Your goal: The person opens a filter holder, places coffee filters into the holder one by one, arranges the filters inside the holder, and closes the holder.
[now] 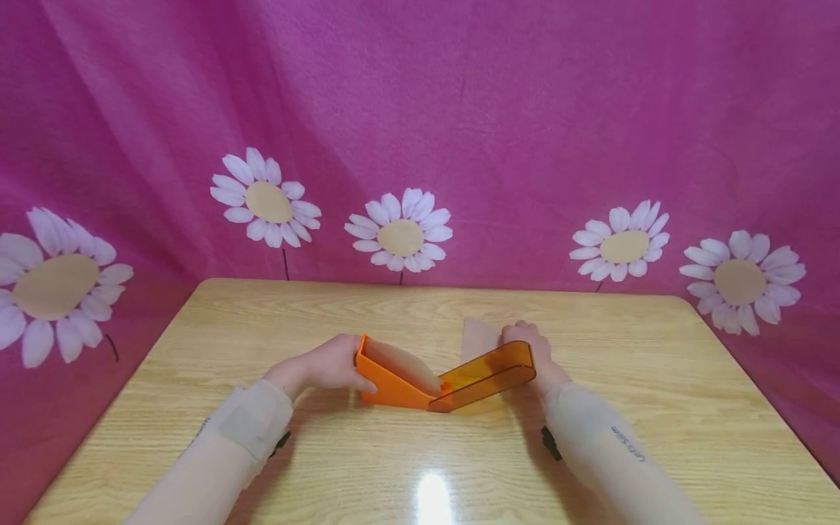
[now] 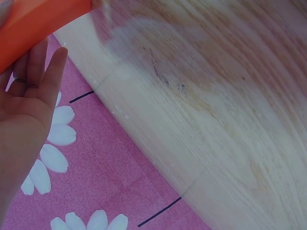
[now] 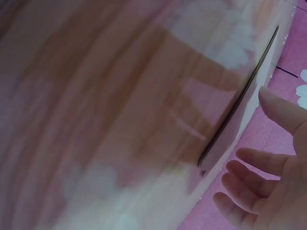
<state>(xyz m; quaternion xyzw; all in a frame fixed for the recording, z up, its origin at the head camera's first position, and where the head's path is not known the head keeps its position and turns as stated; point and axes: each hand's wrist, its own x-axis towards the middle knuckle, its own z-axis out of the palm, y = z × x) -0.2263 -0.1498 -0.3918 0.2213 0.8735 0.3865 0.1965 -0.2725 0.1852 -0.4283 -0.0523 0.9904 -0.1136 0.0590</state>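
Observation:
My left hand [image 1: 333, 362] grips the closed end of an orange box [image 1: 394, 391], thumb on the near side. In the left wrist view, the fingers lie along the orange box [image 2: 43, 21]. A light brown sheet [image 1: 403, 364] stands inside it. Its see-through amber lid [image 1: 488, 375] is swung open to the right. Behind the lid's far end is my right hand [image 1: 530, 343], partly hidden by it. A flat brownish sheet [image 1: 479, 337] appears just left of that hand. In the right wrist view, my right hand [image 3: 273, 182] has its thumb and fingers apart, with nothing between them.
The box is on a light wood table [image 1: 315, 452], whose glossy top reflects a bright light near the front. A magenta curtain [image 1: 499, 146] with white daisies hangs behind and at the sides. In the right wrist view, a thin dark line [image 3: 240, 96] slants near the thumb.

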